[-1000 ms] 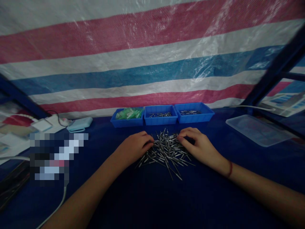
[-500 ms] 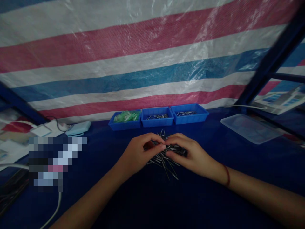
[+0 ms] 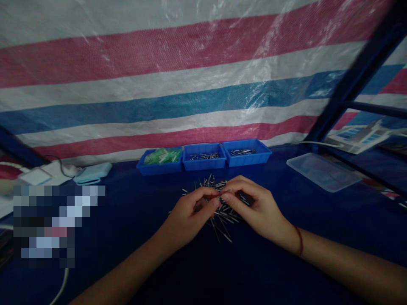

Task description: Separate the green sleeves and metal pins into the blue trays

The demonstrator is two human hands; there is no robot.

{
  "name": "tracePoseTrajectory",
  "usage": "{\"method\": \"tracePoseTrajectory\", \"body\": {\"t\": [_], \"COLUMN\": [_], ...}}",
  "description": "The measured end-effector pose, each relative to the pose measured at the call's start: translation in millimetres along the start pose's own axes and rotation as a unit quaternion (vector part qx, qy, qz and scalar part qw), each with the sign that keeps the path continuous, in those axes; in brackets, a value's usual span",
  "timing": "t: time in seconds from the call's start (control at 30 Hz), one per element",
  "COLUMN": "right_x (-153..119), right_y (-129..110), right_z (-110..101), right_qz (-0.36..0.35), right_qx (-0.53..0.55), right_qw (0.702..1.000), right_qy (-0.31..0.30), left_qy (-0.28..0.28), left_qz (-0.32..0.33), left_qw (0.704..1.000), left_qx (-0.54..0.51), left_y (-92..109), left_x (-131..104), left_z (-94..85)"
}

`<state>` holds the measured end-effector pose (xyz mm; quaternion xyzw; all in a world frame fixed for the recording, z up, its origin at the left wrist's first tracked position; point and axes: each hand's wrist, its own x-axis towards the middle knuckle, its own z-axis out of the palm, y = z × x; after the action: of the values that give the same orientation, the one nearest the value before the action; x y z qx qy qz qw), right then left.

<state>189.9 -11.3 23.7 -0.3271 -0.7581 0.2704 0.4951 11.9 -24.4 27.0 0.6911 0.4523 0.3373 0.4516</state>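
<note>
A loose pile of thin metal blind rivets (image 3: 224,216) lies on the dark blue table, partly covered by both hands. My left hand (image 3: 192,212) is over the pile's left side, its thumb and index finger pinched together. Facing it, my right hand (image 3: 251,203) is also closed in a pinch, its fingertips almost touching the left ones. A small thin piece between the fingertips looks like one of the rivets; the fingers hide most of it. A dark red band circles the right wrist.
Three blue bins stand in a row behind the pile: one with green plastic packets (image 3: 162,156), a middle bin (image 3: 205,165) and a right bin (image 3: 249,159) with metal pieces. A clear plastic lid (image 3: 322,171) lies right; a light blue case (image 3: 93,173) and cables lie left.
My fingertips have come closer together over the pile, and the right thumb now meets the index finger. The whole view has shifted a little, so the bins appear farther left.
</note>
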Motion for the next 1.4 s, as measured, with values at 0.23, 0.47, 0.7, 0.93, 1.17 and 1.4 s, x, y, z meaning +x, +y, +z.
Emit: {"method": "tracePoseTrajectory", "body": {"t": [0.23,0.47,0.7,0.93,1.17,1.4], "right_x": [0.5,-0.1,-2.0,-1.1,-1.7,11.3], "right_y": [-1.5,-1.7,-1.8,2.9,6.3,12.3], "right_z": [0.1,0.7,1.2,1.9,6.8,-7.8], "right_qz": [-0.006,-0.007,-0.004,0.005,0.02,-0.009], "right_qx": [0.007,0.009,-0.002,0.0,0.025,-0.07], "right_qw": [1.0,1.0,1.0,1.0,0.999,0.997], "right_qy": [0.001,-0.001,0.006,0.009,-0.02,-0.028], "left_qy": [-0.006,0.012,0.05,0.116,0.131,0.134], "left_qz": [0.003,0.003,0.021,0.104,0.133,0.083], "left_qw": [1.0,1.0,0.998,0.986,0.981,0.984], "left_qx": [0.013,-0.002,0.007,0.051,0.047,0.086], "left_y": [4.5,5.4,4.1,7.0,7.4,12.0], "left_x": [-1.2,-2.3,-2.0,-2.4,-4.1,-7.5], "left_z": [-0.3,1.4,0.5,0.1,0.8,-4.4]}}
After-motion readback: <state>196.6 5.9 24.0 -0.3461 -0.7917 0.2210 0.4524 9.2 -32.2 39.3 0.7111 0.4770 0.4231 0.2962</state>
